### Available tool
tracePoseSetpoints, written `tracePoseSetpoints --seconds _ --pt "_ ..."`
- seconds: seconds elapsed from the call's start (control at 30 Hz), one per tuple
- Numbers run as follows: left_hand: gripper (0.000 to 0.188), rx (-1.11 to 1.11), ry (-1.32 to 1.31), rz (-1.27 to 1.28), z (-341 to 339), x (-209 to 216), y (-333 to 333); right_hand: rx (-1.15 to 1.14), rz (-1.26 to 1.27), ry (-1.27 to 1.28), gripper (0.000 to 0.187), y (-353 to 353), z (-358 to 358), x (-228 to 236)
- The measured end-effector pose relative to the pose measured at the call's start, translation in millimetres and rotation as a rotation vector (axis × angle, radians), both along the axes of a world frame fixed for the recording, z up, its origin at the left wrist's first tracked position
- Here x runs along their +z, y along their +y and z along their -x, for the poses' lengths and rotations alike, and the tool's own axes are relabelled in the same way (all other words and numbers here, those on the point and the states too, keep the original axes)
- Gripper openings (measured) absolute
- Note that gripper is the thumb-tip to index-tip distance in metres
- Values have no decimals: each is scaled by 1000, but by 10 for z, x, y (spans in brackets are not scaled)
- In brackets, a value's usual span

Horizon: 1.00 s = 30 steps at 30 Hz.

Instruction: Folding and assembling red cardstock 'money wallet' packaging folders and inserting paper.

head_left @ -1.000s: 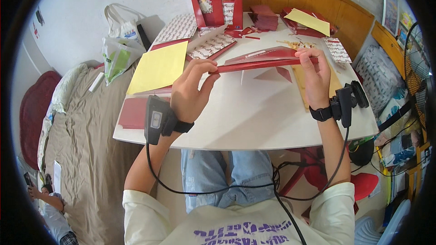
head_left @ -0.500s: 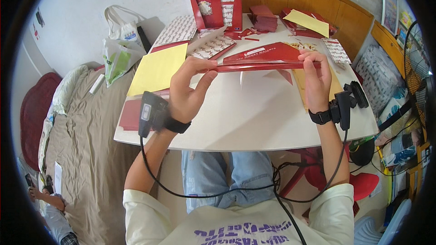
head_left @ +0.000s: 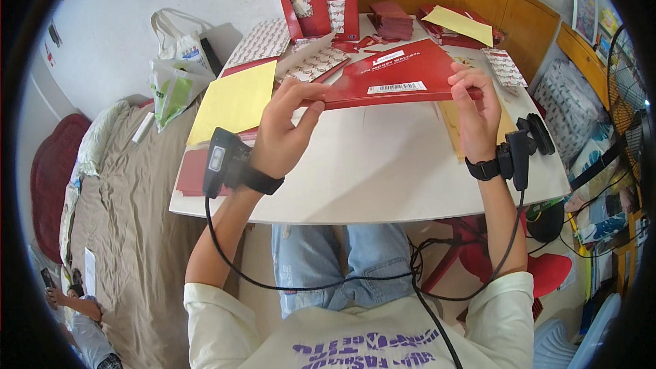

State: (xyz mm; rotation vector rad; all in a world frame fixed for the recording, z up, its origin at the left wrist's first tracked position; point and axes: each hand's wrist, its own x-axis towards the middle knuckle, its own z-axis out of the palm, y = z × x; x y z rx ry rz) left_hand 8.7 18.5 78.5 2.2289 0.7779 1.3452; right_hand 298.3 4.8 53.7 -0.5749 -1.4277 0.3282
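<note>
A flat red cardboard package [head_left: 400, 72] with a white barcode label is held up over the white table [head_left: 362, 178], its near edge toward me and its broad face tilted into sight. My left hand [head_left: 290, 126] pinches the package's left end between thumb and fingers. At its right end, my right hand [head_left: 476, 113] grips the corner with bent fingers. Behind the left hand, a folded piece of patterned card [head_left: 316, 61] leans on the table. A yellow sheet [head_left: 234, 102] lies left of that hand, over red cards [head_left: 193, 172].
An upright red display box [head_left: 318, 3] stands at the back, beside a stack of dark red cards [head_left: 391, 22]. Another yellow sheet [head_left: 459, 24] tops a red pile at back right. A black fan [head_left: 625, 96] is at far right. Cables hang from my wrists. Another person [head_left: 85, 321] is at lower left.
The red package has turned from nearly edge-on to showing its broad labelled face. Both hands keep hold of its ends. The white and red bits seen under it before are out of sight.
</note>
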Motion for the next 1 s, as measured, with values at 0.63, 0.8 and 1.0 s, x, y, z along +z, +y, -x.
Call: tracePoseSetpoints --seconds 0.63,0.8,1.0 --pt "37 113 763 -345 18 -606 -27 -95 276 -742 21 -165 -224 -517" --pt "36 60 675 -182 -87 -543 10 -139 262 -852 32 -171 -122 -360" --pt "41 8 543 122 -103 -628 145 -209 129 -859 28 -127 -111 -385"
